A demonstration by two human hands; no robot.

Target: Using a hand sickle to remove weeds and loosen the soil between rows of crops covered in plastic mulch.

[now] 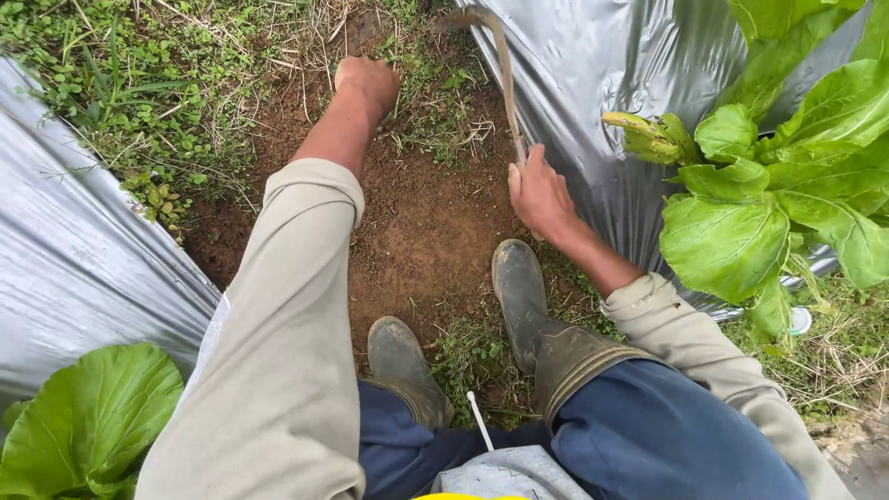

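1. Two bare hands work a furrow of brown soil (421,222) between two beds wrapped in silver plastic sheet (574,83); no container shows in the frame.
2. Left hand (368,83) is bunched into a fist, knuckles down among weeds (435,111) at the far end of the furrow; whether it holds anything cannot be told.
3. Right hand (539,194) is wrapped around the handle of a curved sickle (503,74); its blade arches up and away over the edge of the right-hand bed.
4. Muddy rubber boots (519,296) stand planted in the dirt just below the hands; blue trousers and beige sleeves fill the foreground.
5. Leafy green plants (769,194) grow from the right bed, close beside the sickle arm; another broad leaf (88,417) sits at lower left; grass (139,93) crowds the upper left.
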